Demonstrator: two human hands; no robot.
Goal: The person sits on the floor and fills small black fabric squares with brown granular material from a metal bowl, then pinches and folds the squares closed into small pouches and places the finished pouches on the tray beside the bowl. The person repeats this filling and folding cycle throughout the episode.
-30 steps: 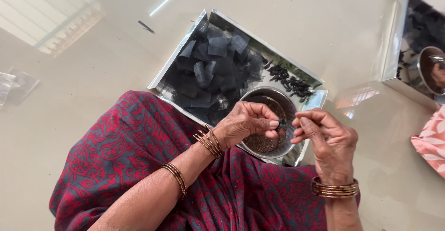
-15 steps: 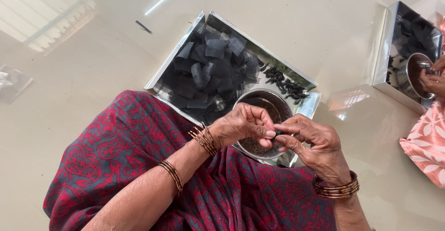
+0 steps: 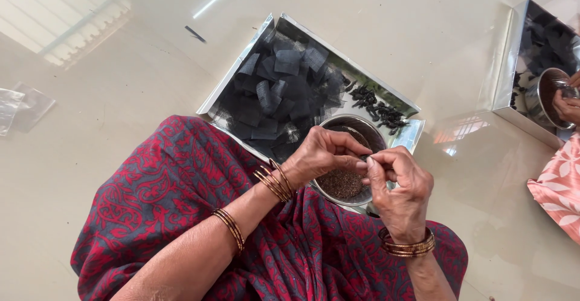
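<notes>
Your left hand [image 3: 323,153] and right hand [image 3: 396,180] meet over the steel bowl [image 3: 347,186], fingertips pinched shut on one small dark piece [image 3: 364,156] (too small to tell more). The bowl of brown seeds sits at 6 o'clock in the tray [image 3: 411,136]. Black mesh squares [image 3: 281,92] piled at 10 o'clock: plenty left. Finished twists [image 3: 377,104] at 2 o'clock: only a small heap, so early going. A co-worker's hand [image 3: 568,104] works far off at 3 o'clock.
</notes>
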